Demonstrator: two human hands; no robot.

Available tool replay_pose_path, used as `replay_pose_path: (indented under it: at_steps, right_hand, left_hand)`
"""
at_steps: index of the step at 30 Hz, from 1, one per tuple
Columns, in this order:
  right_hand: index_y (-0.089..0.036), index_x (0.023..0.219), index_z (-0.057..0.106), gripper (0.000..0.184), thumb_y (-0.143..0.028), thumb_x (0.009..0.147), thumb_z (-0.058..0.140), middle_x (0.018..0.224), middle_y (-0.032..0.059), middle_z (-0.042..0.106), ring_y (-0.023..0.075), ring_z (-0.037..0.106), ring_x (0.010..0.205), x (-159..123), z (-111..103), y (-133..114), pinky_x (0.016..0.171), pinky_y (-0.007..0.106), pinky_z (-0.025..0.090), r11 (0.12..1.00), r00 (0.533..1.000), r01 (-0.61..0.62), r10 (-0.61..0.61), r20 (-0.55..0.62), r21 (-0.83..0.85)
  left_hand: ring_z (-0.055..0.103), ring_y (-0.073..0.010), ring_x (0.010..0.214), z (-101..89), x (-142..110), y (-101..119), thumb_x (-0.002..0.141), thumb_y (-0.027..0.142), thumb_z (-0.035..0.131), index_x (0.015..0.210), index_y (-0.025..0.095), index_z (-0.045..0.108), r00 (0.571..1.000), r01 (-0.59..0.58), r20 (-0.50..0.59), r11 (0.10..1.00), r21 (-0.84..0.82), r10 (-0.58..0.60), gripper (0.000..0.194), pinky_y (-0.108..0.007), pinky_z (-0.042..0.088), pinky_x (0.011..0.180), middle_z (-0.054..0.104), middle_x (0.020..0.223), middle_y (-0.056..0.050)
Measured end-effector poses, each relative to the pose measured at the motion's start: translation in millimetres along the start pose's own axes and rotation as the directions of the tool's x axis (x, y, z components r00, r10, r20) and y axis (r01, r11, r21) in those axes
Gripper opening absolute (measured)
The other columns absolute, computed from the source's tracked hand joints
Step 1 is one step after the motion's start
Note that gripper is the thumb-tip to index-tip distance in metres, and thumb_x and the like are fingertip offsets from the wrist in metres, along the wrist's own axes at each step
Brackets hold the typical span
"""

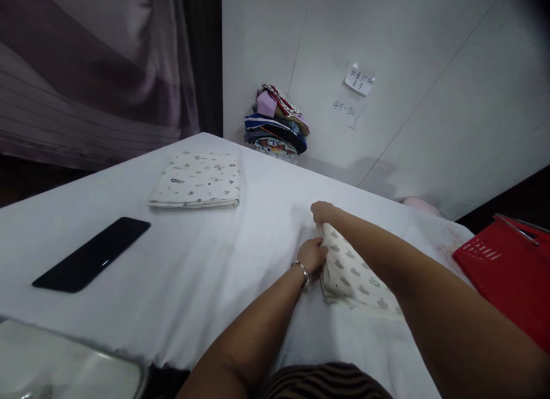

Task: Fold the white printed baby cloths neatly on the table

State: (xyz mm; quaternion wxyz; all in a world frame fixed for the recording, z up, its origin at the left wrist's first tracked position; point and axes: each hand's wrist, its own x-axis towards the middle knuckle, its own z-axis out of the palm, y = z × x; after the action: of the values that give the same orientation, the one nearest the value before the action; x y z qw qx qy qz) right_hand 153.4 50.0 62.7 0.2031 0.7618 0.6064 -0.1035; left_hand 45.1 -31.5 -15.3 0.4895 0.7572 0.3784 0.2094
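A white cloth with a grey-green print [354, 270] lies in layers on the white-covered table [189, 261]; my right forearm hides part of it. With a metal bracelet at its wrist, my left hand [312, 255] pinches the left edge of this cloth. Just beyond, my right hand [322, 212] is closed at the cloth's far left corner, its fingers bent over the edge. Farther left on the table rests a second white cloth, folded flat, with small dark prints [200, 178].
A black phone-like slab [92, 256] lies at the left. Behind the table, folded fabrics [277, 124] are stacked against the wall. At the right edge is a red bag-like item [507, 273]. A pale, rounded-corner surface [64, 364] stands at the near left.
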Motion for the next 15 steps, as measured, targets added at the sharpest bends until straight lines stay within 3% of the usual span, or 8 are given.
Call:
replay_pose_path:
  at_steps: [4,7,11,15]
  right_hand:
    - [-0.01,0.081,0.069,0.018,-0.01,0.064,0.062,0.072,0.011,0.069,0.0208,0.066,0.071,-5.8,9.8,12.8,0.064,0.026,0.051,0.974,0.996,-0.001,0.021,-0.09,0.226]
    - [-0.013,0.099,0.065,0.026,-0.014,0.078,0.049,0.083,0.008,0.071,0.0131,0.065,0.068,-19.6,24.6,25.3,0.062,0.02,0.05,0.912,0.971,0.052,0.049,-0.235,0.407]
    - [-0.009,0.116,0.054,0.039,-0.019,0.087,0.029,0.105,0.0118,0.066,0.0128,0.063,0.086,-48.9,50.9,41.0,0.073,0.022,0.05,0.84,0.899,0.109,0.145,-0.414,0.531]
    - [-0.013,0.122,0.051,0.042,-0.027,0.087,0.033,0.125,0.0119,0.055,0.0183,0.051,0.114,-78.4,83.8,43.9,0.095,0.032,0.041,0.834,0.84,0.162,0.164,-0.517,0.528]
  left_hand:
    - [0.06,-0.0186,0.072,-0.1,0.5,0.8,0.071,0.02,0.049,0.083,0.018,0.067,1.0,0.016,0.011,1.0,-0.02,-0.016,0.021,-0.026,0.039,0.062,0.069,0.081,-0.006]
    - [0.059,-0.0185,0.071,0.1,0.8,1.2,0.072,0.021,0.049,0.078,0.018,0.065,0.999,0.045,0.008,0.999,-0.006,-0.044,0.017,-0.025,0.039,0.061,0.068,0.078,-0.006]
    - [0.06,-0.0182,0.075,0.2,0.2,1.3,0.073,0.02,0.05,0.086,0.019,0.064,0.998,0.058,-0.002,0.998,-0.029,-0.059,0.019,-0.025,0.039,0.062,0.068,0.082,-0.005]
    - [0.061,-0.0193,0.078,1.9,1.0,0.4,0.074,0.023,0.054,0.106,0.018,0.054,0.988,0.138,-0.058,0.989,-0.047,-0.141,0.033,-0.026,0.04,0.064,0.067,0.089,-0.007]
